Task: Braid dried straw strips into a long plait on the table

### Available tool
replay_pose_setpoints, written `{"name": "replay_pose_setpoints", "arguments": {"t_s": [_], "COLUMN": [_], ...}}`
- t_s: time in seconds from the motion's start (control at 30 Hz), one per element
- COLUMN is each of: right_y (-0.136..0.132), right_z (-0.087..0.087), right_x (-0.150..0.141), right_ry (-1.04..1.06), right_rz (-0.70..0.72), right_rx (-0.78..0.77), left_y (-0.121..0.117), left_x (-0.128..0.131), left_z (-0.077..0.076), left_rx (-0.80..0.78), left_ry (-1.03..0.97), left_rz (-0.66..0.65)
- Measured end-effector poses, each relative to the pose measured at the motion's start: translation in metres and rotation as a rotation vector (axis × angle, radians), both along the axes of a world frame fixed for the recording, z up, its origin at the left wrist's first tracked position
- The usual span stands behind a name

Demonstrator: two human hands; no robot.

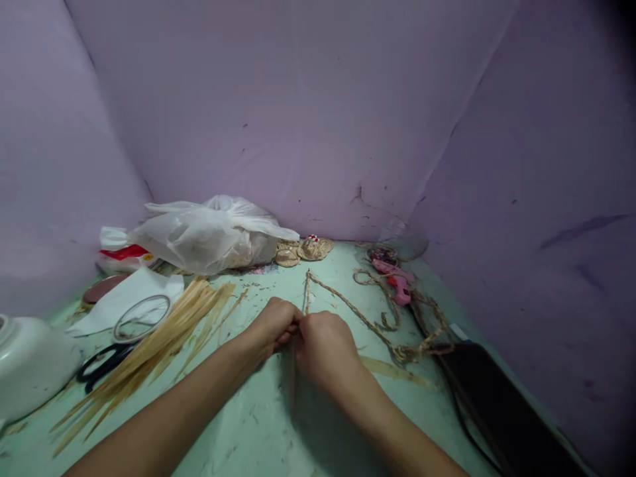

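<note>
Both my hands meet over the middle of the green table, fingers closed. My left hand (279,322) and my right hand (325,341) pinch the same twisted fibre cord (307,291). From the hands the cord runs away to a bend, then back to the right as a finished rope (355,311) ending in a tangled coil (410,351). Loose strand ends (293,384) hang below my fingers toward me. My fingertips are mostly hidden. A flat pale fibre strip (395,371) lies right of my right hand.
At left lie a bundle of dry fibre strips (173,324), black-handled scissors (106,364), a white ring (119,328) and a white container (37,364). Farther back are a plastic bag (209,235) and a small woven hat (314,249). A pink glue gun (395,278) and black box (501,404) stand right.
</note>
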State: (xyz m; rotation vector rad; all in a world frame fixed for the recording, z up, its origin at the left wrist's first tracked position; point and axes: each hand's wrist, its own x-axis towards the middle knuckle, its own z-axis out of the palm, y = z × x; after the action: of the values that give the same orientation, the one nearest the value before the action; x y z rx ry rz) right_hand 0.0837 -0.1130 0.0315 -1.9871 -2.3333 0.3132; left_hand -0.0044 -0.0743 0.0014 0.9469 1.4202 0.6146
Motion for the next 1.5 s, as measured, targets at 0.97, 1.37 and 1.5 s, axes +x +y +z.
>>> {"name": "replay_pose_setpoints", "arguments": {"t_s": [0.97, 1.37, 1.5], "right_y": [0.038, 0.031, 0.027], "right_z": [-0.048, -0.042, -0.046], "right_x": [0.030, 0.017, 0.021], "right_ry": [1.042, 1.354, 1.432], "right_rz": [-0.314, -0.449, -0.387], "right_rx": [-0.368, -0.391, -0.453], "left_y": [0.006, -0.042, -0.048], "left_x": [-0.017, 0.008, 0.013], "left_z": [-0.008, 0.012, 0.007], "left_rx": [0.378, 0.603, 0.551], "left_ry": [0.456, 0.885, 0.708], "left_rz": [-0.315, -0.333, -0.401]}}
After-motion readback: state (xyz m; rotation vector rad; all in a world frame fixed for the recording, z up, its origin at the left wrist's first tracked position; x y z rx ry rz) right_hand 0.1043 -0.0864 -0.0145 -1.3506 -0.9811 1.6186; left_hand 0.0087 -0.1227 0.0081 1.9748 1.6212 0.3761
